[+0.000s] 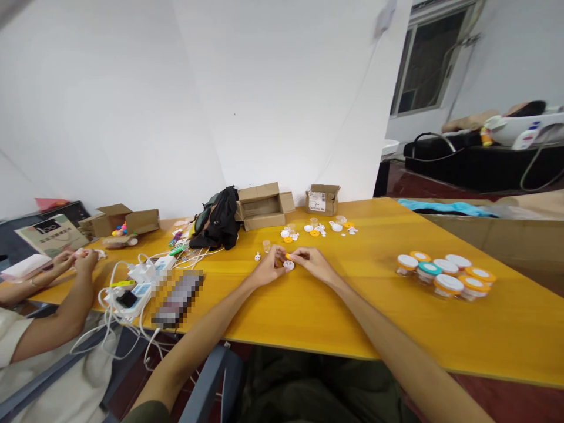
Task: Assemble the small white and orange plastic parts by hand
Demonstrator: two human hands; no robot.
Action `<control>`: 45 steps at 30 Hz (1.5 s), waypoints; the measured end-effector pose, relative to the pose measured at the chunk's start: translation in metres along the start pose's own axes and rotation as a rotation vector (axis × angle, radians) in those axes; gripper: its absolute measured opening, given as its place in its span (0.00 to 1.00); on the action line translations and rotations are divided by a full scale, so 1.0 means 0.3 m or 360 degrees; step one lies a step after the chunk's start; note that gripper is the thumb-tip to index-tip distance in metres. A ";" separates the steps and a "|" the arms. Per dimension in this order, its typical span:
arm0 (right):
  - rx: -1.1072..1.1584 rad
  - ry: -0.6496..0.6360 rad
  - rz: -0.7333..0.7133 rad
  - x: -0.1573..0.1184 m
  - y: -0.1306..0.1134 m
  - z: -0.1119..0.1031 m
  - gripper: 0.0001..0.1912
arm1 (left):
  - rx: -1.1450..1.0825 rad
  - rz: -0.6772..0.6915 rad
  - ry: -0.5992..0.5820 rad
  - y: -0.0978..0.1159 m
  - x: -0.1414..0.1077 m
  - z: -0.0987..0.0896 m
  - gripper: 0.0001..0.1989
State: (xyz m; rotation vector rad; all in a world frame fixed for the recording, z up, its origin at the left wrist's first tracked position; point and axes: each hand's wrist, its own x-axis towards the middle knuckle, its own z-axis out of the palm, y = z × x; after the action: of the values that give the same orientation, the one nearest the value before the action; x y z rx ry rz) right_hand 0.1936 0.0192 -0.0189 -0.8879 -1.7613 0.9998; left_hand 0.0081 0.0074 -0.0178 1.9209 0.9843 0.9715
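Note:
My left hand (268,268) is closed, its thumb and fingers pinched at a small white round plastic part (288,265) low over the table. Fingertips of my right hand (315,263) meet it from the other side, closed on a small orange piece (289,256). The fingers hide part of both pieces. A clear plastic cup (267,245) and a small white part with holes (258,257) are just left of my left hand. Beyond my hands lie loose white parts (337,227) and orange rings (314,233).
Lidded clear jars (448,285) with orange, teal and white tops cluster at right. Cardboard boxes (263,207) and a black bag (220,220) line the wall. At left are a power strip (141,291), cables, a phone (180,298) and another person's hands (83,258).

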 end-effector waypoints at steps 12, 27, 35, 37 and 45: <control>-0.0043 -0.0097 0.0003 -0.006 -0.007 0.003 0.16 | 0.0063 0.0002 -0.0018 0.003 0.000 -0.003 0.22; -0.0164 -0.0127 -0.0119 -0.015 -0.016 0.022 0.05 | 0.0077 0.0067 -0.0046 0.011 -0.002 -0.005 0.20; -0.0207 -0.0135 -0.0103 -0.019 -0.020 0.022 0.06 | 0.0065 0.0026 -0.0053 0.019 -0.004 -0.006 0.21; -0.0217 -0.0139 -0.0109 -0.019 -0.019 0.020 0.07 | 0.0059 0.0024 -0.0061 0.019 -0.005 -0.007 0.21; -0.0261 -0.0155 -0.0125 -0.016 -0.009 0.019 0.09 | 0.0055 0.0036 -0.0090 0.020 -0.004 -0.012 0.22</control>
State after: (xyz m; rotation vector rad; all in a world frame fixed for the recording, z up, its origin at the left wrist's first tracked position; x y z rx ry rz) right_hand 0.1896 0.0123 -0.0196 -0.8766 -1.9671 0.8701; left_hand 0.0062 0.0048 -0.0115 1.9810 0.9544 0.9130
